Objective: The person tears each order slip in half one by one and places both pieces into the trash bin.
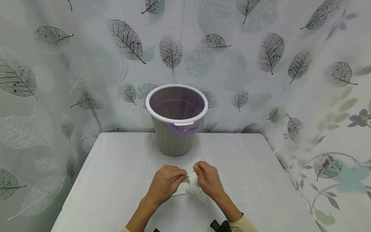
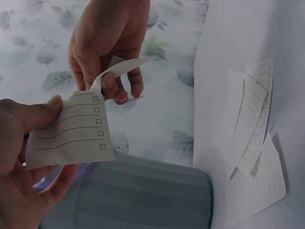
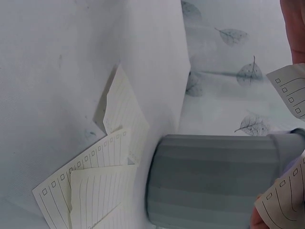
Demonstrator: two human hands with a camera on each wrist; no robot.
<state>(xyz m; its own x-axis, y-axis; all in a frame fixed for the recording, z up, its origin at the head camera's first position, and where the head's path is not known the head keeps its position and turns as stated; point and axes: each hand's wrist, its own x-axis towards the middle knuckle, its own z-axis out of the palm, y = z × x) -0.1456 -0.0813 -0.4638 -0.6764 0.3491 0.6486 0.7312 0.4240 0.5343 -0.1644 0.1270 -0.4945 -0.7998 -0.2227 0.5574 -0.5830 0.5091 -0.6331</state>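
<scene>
My left hand pinches a piece of lined checklist paper between thumb and fingers. Close beside it, my right hand pinches a curling strip of the same paper. In the left wrist view the two parts meet near the right thumb; whether they are still joined I cannot tell. Both hands are above several loose pieces of lined paper that overlap on the white table. Part of this pile is hidden by the hands in the head view.
A grey bin with a white rim stands on the table just beyond the hands. Purple liner hangs over its front edge. A leaf-patterned curtain surrounds the back and sides. Dark wrist devices show at the sleeves.
</scene>
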